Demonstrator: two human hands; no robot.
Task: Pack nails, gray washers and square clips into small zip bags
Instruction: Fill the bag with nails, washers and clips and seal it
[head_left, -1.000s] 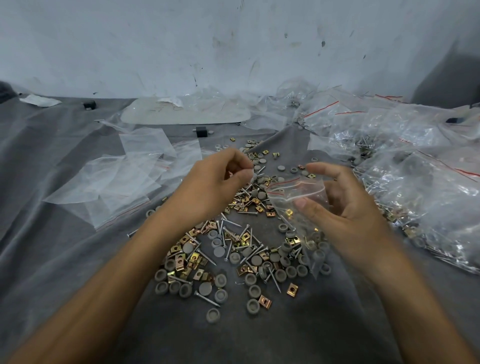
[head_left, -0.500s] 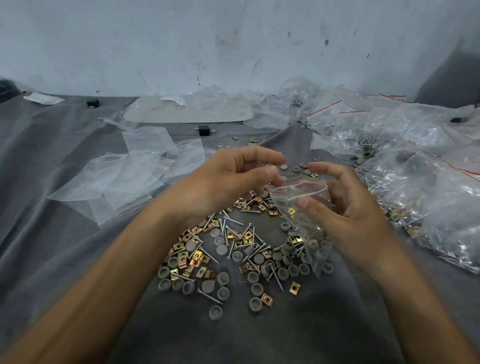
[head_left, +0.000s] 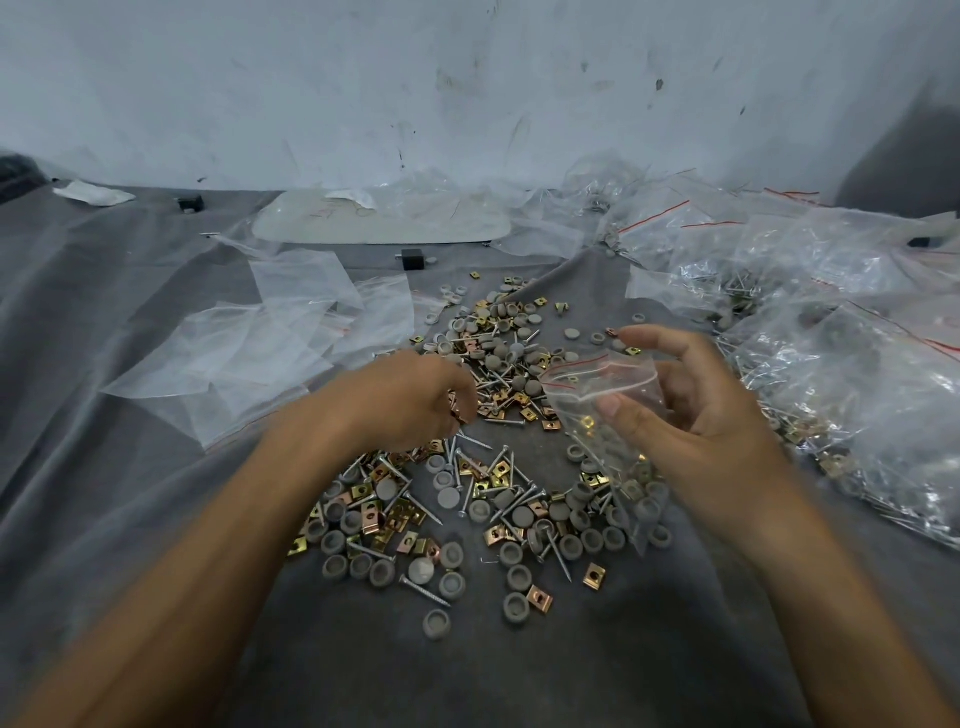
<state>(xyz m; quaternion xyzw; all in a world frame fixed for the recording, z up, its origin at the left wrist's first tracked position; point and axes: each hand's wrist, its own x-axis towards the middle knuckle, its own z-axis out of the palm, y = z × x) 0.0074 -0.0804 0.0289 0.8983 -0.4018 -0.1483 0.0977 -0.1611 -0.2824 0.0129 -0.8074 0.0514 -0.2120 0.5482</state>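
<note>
1. Right hand (head_left: 691, 410) was raised above the right side of the pile. Its thumb pinched a small zip bag (head_left: 605, 382) against the curled fingers, and the red-striped mouth stood open toward the left.
2. The bag's lower end hung down over the pile. A brass-coloured clip showed through the film; could not tell whether it was inside or behind.
3. Left hand (head_left: 402, 400) was palm down on the upper left of the pile, fingers curled onto the loose parts. Could not tell whether they held a piece.
4. Nails (head_left: 423, 590), gray washers (head_left: 335, 543) and square clips (head_left: 595, 576) lay mixed and scattered on the gray cloth (head_left: 78, 493), between and in front of the two hands.
5. Empty clear bags (head_left: 249, 348) lay flat to the left of the pile.
6. Filled bags (head_left: 841, 374) with red seal lines were heaped to the right, reaching back to the wall (head_left: 467, 78).
7. A pale flat tray (head_left: 384, 221) sat at the back, with a small black block (head_left: 413, 258) just in front of it.
</note>
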